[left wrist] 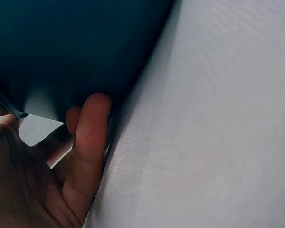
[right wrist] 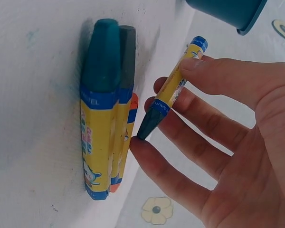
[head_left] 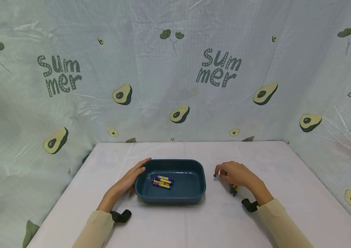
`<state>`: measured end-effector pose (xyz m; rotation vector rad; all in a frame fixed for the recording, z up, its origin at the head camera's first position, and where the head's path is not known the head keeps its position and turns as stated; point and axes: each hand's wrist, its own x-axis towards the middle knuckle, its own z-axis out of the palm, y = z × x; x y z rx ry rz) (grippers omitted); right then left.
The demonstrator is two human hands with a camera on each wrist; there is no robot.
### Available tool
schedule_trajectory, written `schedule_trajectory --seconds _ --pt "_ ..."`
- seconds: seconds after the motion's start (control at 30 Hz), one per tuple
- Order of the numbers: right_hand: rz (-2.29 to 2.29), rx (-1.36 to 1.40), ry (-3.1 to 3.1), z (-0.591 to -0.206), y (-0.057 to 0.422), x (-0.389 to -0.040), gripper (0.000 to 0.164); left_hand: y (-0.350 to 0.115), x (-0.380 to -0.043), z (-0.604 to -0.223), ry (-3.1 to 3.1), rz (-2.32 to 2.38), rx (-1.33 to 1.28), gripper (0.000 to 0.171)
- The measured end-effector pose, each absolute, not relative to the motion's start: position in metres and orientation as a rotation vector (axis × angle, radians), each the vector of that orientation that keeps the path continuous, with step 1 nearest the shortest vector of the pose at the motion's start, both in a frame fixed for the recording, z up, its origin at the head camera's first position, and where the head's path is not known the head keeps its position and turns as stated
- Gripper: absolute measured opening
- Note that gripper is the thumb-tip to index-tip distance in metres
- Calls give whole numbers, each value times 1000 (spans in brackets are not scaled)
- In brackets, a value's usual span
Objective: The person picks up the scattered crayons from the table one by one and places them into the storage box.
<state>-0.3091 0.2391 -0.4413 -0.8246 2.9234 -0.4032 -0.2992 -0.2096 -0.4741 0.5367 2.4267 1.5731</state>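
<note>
My left hand (head_left: 129,179) holds the left side of a dark teal plastic tray (head_left: 175,199). In the left wrist view, fingers (left wrist: 88,142) bear on the tray's outer wall (left wrist: 76,52). Between thumb and fingers, my right hand (head_left: 235,172) pinches a dark green crayon (right wrist: 173,90) in a yellow wrapper with blue bands. Just beside that hand, several crayons (right wrist: 97,123) lie together on the table: a teal one, a darker one and one with orange ends. Inside the tray, on its left half, lie several yellow and purple crayons (head_left: 163,182).
A pale cloth covers the table (head_left: 184,224) beneath everything. Behind and at the sides hangs a curtain (head_left: 150,69) printed with avocados, flowers and lettering. Each wrist carries a small black camera, the left wrist camera (head_left: 121,216) and the right wrist camera (head_left: 250,205).
</note>
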Motion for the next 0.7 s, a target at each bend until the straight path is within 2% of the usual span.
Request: schedule_trajectory --seconds 0.7 --pt "-427 -816 2931 -439 238 -303 13 -209 -298 -476 2426 1577 543 52"
